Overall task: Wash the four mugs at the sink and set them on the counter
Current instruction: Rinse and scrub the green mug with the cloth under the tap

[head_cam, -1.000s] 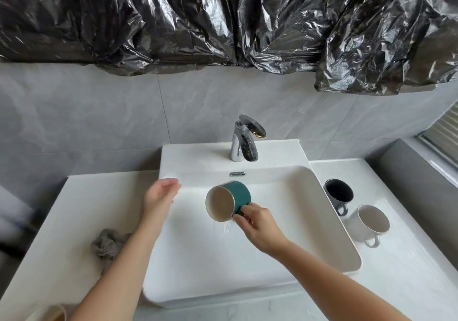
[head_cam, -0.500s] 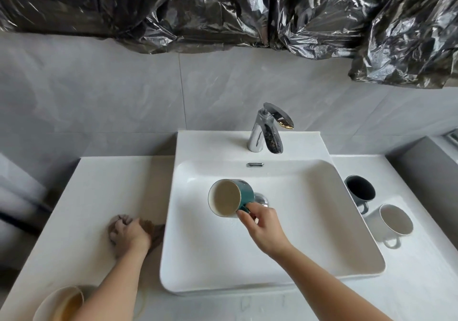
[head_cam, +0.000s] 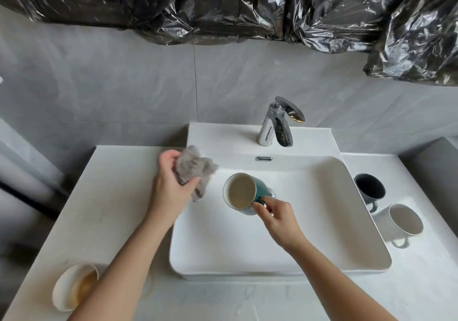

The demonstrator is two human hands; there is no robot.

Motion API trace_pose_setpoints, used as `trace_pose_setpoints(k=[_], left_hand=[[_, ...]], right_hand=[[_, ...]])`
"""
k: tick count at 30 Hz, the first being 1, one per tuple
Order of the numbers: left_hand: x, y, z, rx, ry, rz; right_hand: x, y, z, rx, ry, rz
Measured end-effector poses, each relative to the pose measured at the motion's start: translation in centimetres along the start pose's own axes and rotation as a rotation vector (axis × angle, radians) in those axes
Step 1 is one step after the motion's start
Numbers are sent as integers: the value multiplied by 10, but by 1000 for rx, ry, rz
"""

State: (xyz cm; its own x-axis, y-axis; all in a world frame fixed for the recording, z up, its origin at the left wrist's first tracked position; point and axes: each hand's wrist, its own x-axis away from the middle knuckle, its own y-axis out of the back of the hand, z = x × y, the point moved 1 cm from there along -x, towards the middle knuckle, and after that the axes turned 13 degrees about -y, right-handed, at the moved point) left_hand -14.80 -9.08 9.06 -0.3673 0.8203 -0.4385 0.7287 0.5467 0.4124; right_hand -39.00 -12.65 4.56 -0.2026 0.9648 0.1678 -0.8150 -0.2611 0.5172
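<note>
My right hand (head_cam: pixel 278 215) grips the handle of a teal mug (head_cam: pixel 244 190) with a pale inside, held on its side over the white sink (head_cam: pixel 347 221), mouth facing left. My left hand (head_cam: pixel 173 184) holds a crumpled grey cloth (head_cam: pixel 195 172) just left of the mug, above the sink's left rim. A dark mug (head_cam: pixel 370 189) and a white mug (head_cam: pixel 405 219) stand upright on the counter to the right. A pale mug (head_cam: pixel 74 286) with brown stains inside lies tilted at the counter's front left, partly hidden by my left forearm.
A chrome faucet (head_cam: pixel 277 125) stands at the back of the sink, with an overflow slot (head_cam: pixel 264 158) below it. Black plastic sheeting (head_cam: pixel 247 6) hangs across the grey tiled wall. White counter (head_cam: pixel 111 209) stretches on both sides of the sink.
My left hand went to the counter, picked up the grey cloth and brought it up beside the teal mug. My right hand kept the mug over the sink.
</note>
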Motion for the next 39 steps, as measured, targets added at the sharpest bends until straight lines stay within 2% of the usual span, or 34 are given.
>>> trace_pose_setpoints(k=[5,11,13,16,17,20,21,25,28,31,35,37,39], left_hand=[[14,-52,-35,33,-314,350],[17,-89,-44,-98,-387,481],[16,-96,-44,-137,-423,634],[15,-101,-39,-195,-494,952],[13,-100,-37,-190,-513,985],[11,-92,-31,-167,-623,855],[10,-90,-29,-182,-657,863],[9,-100,-28,-492,-854,1133],[6,-112,-32,-694,-953,1221],[9,-119,-31,-766,-1064,1184],[9,-126,-30,-829,-1240,1038],[9,-130,-29,-725,-1194,998],[13,-133,-30,-629,-990,1088]], right_hand=[[3,21,7,5,40,-1],[4,44,-5,35,14,16],[5,48,-6,66,41,24],[5,46,-5,99,91,85],[5,47,-6,101,89,91],[0,56,-13,85,50,62],[-3,59,-14,74,35,51],[-7,63,-10,33,8,117],[-8,62,-11,51,-17,153],[-9,63,-18,38,-27,153],[-9,63,-24,51,1,133],[-9,62,-25,78,60,108],[-10,62,-25,101,119,85]])
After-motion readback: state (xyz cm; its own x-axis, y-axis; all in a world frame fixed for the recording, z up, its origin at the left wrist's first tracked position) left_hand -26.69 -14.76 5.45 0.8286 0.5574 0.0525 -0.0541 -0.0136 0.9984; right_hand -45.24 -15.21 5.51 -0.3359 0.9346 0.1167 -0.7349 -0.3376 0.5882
